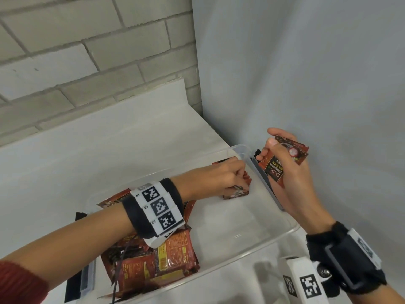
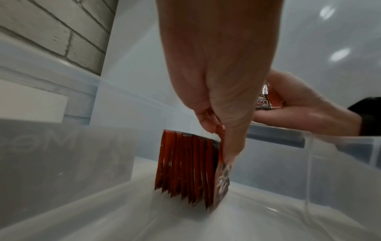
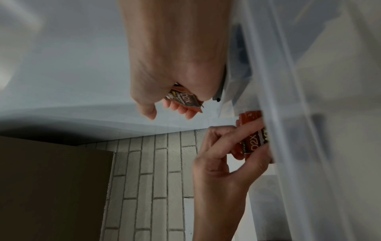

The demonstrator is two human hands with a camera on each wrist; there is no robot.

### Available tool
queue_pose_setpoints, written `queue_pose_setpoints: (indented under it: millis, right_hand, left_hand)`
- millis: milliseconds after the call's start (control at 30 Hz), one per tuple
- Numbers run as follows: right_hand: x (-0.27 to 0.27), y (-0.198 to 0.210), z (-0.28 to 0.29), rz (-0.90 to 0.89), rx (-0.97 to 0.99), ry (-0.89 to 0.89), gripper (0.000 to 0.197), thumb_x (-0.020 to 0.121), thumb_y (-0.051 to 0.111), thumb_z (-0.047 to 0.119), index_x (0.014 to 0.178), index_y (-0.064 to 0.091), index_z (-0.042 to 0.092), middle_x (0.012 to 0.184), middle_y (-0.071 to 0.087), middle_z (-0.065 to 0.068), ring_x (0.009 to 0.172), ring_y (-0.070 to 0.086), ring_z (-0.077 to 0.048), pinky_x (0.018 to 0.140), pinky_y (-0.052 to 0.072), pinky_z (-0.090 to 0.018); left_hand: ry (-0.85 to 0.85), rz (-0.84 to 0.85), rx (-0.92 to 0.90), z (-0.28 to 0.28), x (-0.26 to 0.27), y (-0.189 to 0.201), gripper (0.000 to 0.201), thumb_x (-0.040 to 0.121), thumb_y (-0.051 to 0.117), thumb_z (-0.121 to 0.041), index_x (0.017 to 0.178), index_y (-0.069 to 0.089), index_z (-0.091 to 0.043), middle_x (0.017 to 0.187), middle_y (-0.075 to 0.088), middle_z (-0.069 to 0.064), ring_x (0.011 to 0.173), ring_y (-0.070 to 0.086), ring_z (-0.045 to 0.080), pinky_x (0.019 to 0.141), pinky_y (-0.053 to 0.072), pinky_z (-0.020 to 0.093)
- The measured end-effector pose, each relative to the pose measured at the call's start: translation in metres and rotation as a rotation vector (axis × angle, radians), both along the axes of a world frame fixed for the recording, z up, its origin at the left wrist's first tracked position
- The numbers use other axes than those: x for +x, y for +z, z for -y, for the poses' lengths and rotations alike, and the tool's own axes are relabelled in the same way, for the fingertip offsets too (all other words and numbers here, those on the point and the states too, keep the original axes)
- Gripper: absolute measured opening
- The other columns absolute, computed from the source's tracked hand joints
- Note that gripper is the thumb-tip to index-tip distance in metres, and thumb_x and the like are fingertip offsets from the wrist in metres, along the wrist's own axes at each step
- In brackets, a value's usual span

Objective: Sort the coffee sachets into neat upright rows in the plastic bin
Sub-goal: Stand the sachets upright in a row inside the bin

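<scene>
The upright row of sachets [image 2: 191, 171] is being braced by the left hand [image 1: 221, 178] at the far end of the plastic bin [image 1: 291, 229]; the fingers are curled over the top edges and the thumb [image 2: 230, 143] is being pressed down the face of the nearest sachet, probably so the thin packets are not tipping while more are being added. The bracing is being done from the open end of the row, judged to be where the next sachets are to go. A small fan of sachets [image 1: 282, 159] is being gripped in the right hand [image 1: 287, 172], held just above the bin's right rim and beside the left hand, likely as the next batch being kept ready. The loose pile [image 1: 157, 260] is lying under the left forearm, at the bin's near end, still unsorted; the floor between pile and row is bare.

Only the top of the row is being shown in the head view, mostly hidden by the left knuckles. The left wrist view is giving the row edge-on: packets standing on the floor, leaning slightly, bottoms fanned apart. The right wrist view is showing the held sachets [image 3: 183, 99] clamped against the palm by curled fingers [image 3: 185, 112], plus the left hand's grip [image 3: 233, 146] from outside the bin wall. The number of sachets held cannot be told.
</scene>
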State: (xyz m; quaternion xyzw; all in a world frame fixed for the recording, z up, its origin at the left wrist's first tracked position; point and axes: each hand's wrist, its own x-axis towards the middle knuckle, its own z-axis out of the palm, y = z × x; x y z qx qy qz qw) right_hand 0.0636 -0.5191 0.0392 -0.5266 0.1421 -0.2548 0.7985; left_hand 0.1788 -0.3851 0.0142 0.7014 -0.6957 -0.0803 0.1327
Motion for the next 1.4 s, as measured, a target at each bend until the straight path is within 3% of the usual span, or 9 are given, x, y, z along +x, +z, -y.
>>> queue_pose_setpoints:
  millis: [233, 333, 433, 667, 900, 1033, 1167, 1267, 1400]
  right_hand:
    - [0.0, -0.001, 0.001, 0.008, 0.022, -0.002, 0.037, 0.075, 0.068, 0.033, 0.109, 0.062, 0.02, 0.07, 0.061, 0.004, 0.07, 0.06, -0.012, 0.076, 0.051, -0.029]
    - [0.002, -0.003, 0.001, 0.026, 0.048, 0.014, 0.018, 0.091, 0.059, 0.016, 0.109, 0.062, 0.019, 0.071, 0.059, 0.002, 0.07, 0.059, -0.012, 0.075, 0.05, -0.028]
    - [0.003, -0.004, 0.002, 0.065, 0.146, 0.058, 0.028, 0.093, 0.045, -0.001, 0.112, 0.059, 0.013, 0.079, 0.057, -0.002, 0.07, 0.058, -0.013, 0.072, 0.053, -0.025]
    - [-0.001, -0.005, 0.003, 0.114, 0.346, 0.183, 0.035, 0.086, 0.038, 0.006, 0.117, 0.055, 0.007, 0.084, 0.057, -0.005, 0.076, 0.059, -0.018, 0.075, 0.054, -0.031]
    - [0.0, -0.001, 0.002, 0.019, 0.249, 0.139, 0.032, 0.095, 0.038, 0.001, 0.118, 0.058, 0.01, 0.08, 0.068, -0.003, 0.078, 0.069, -0.017, 0.075, 0.058, -0.029]
    - [0.002, 0.0, 0.001, -0.003, 0.183, 0.106, 0.03, 0.094, 0.049, 0.006, 0.12, 0.06, 0.016, 0.089, 0.067, -0.003, 0.081, 0.068, -0.013, 0.068, 0.057, -0.028]
    - [0.003, -0.001, -0.001, -0.009, 0.134, 0.081, 0.04, 0.084, 0.06, 0.013, 0.124, 0.055, 0.012, 0.101, 0.067, -0.01, 0.09, 0.068, -0.022, 0.077, 0.057, -0.034]
    - [0.002, -0.002, -0.001, -0.025, 0.109, 0.112, 0.049, 0.078, 0.067, 0.015, 0.124, 0.053, 0.009, 0.101, 0.067, -0.011, 0.093, 0.067, -0.026, 0.081, 0.056, -0.038]
    - [0.002, -0.002, -0.001, -0.039, 0.074, 0.178, 0.039, 0.073, 0.068, 0.006, 0.11, 0.06, 0.015, 0.096, 0.07, -0.009, 0.09, 0.068, -0.024, 0.077, 0.056, -0.034]
  left_hand:
    - [-0.009, 0.112, -0.025, 0.005, 0.001, -0.006, 0.016, 0.082, 0.071, -0.01, 0.098, 0.073, -0.012, 0.085, 0.043, 0.001, 0.085, 0.042, 0.016, 0.069, 0.039, 0.029]
    - [-0.009, 0.112, -0.034, 0.006, 0.0, -0.006, 0.016, 0.082, 0.07, -0.011, 0.098, 0.073, -0.012, 0.085, 0.035, -0.004, 0.084, 0.042, 0.016, 0.069, 0.036, 0.025]
    - [-0.028, 0.113, -0.046, 0.005, 0.001, -0.006, 0.018, 0.082, 0.071, -0.012, 0.1, 0.073, -0.012, 0.083, 0.037, -0.001, 0.083, 0.042, 0.019, 0.069, 0.028, 0.021]
    - [-0.061, 0.129, -0.032, 0.006, 0.002, -0.009, 0.021, 0.084, 0.068, -0.019, 0.103, 0.072, -0.011, 0.084, 0.05, 0.007, 0.084, 0.047, 0.023, 0.074, 0.034, 0.028]
    - [-0.049, 0.064, -0.079, 0.003, 0.006, 0.0, 0.028, 0.091, 0.055, -0.027, 0.107, 0.069, -0.009, 0.09, 0.05, 0.007, 0.089, 0.041, 0.016, 0.08, 0.04, 0.028]
    - [0.125, -0.202, -0.094, -0.004, 0.008, 0.022, 0.033, 0.091, 0.058, -0.037, 0.108, 0.067, -0.01, 0.097, 0.05, 0.0, 0.095, 0.047, 0.01, 0.083, 0.045, 0.026]
    - [0.244, -0.441, -0.176, -0.008, 0.004, 0.037, 0.039, 0.088, 0.053, -0.045, 0.102, 0.068, -0.012, 0.09, 0.059, 0.002, 0.081, 0.058, 0.012, 0.072, 0.051, 0.03]
    - [0.372, -0.653, -0.251, -0.01, 0.003, 0.041, 0.031, 0.089, 0.06, -0.037, 0.092, 0.066, -0.007, 0.09, 0.066, 0.008, 0.084, 0.064, 0.021, 0.077, 0.053, 0.044]
    - [0.467, -0.866, -0.312, -0.012, 0.005, 0.046, 0.016, 0.092, 0.059, -0.017, 0.095, 0.062, -0.002, 0.094, 0.066, 0.018, 0.083, 0.063, 0.016, 0.077, 0.053, 0.032]
